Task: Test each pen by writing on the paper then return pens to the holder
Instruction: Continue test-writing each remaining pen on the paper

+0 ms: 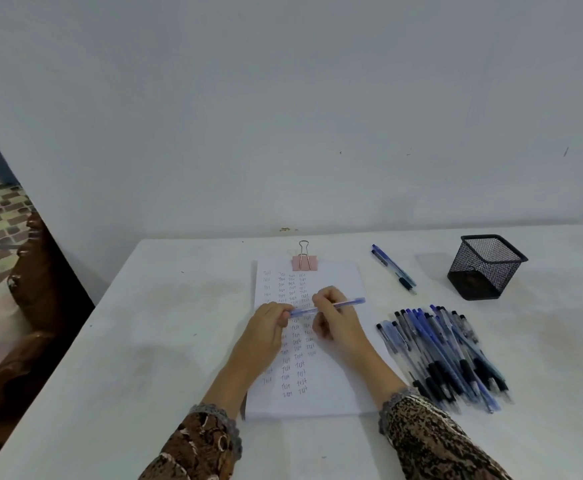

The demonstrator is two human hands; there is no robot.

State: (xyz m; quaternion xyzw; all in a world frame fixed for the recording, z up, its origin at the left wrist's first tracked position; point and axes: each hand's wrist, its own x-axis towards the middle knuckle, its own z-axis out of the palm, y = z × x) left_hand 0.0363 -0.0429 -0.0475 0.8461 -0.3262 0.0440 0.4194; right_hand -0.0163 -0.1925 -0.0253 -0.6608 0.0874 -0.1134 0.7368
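A blue pen lies crosswise in the air just above the paper, held by both hands. My left hand pinches its left end, and my right hand grips its middle. The paper is a white sheet covered with columns of small handwritten words, clipped at the top by a pink binder clip. A black mesh pen holder stands at the back right with no pens showing above its rim. A pile of several blue and black pens lies right of the paper.
Two blue pens lie apart between the paper and the holder. The white table meets a plain wall at the back. Its left edge drops toward dark wooden furniture and a tiled floor.
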